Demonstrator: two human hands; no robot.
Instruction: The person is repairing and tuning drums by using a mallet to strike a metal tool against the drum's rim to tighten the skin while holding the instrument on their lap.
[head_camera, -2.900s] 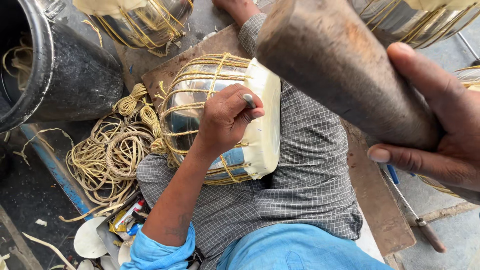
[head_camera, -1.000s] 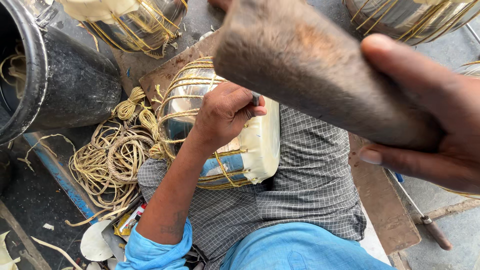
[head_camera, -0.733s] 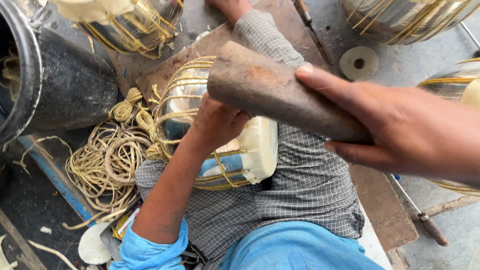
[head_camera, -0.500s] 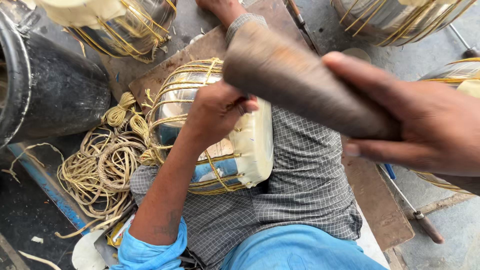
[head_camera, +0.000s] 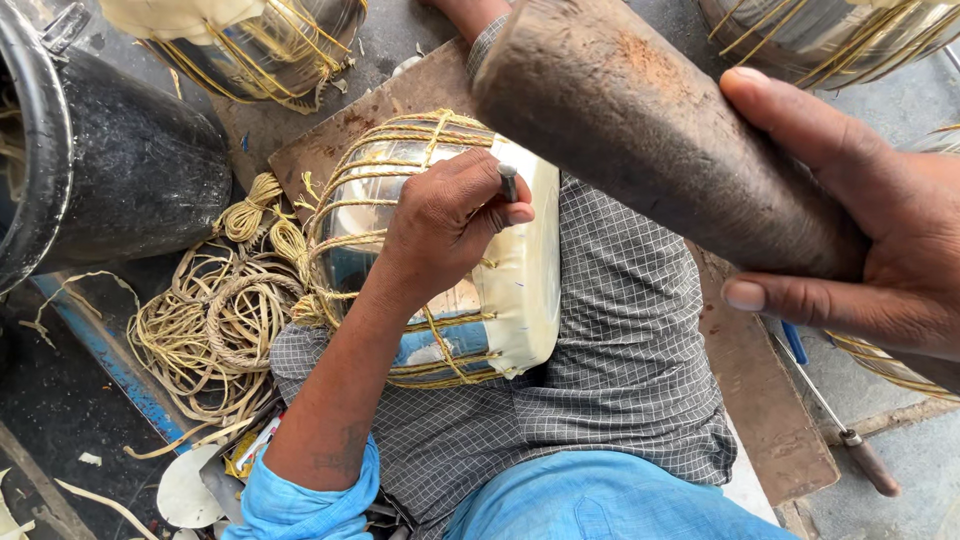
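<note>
The left hand (head_camera: 450, 215) pinches a short grey metal punch (head_camera: 509, 182) against the shiny cord-laced metal drum (head_camera: 440, 250); the right hand (head_camera: 860, 240), wrapped around the heavy brown wooden mallet (head_camera: 650, 140) above that grip, could glance off and strike the knuckles.

Right hand (head_camera: 880, 240) cut off by the right edge, wrist out of view. Wooden block (head_camera: 650, 130) runs off the top, far end unseen. Left hand (head_camera: 450, 220) covers most of the metal pin (head_camera: 509, 182) and part of the drum (head_camera: 440, 250). Black barrel (head_camera: 110, 170) cropped at left.
</note>
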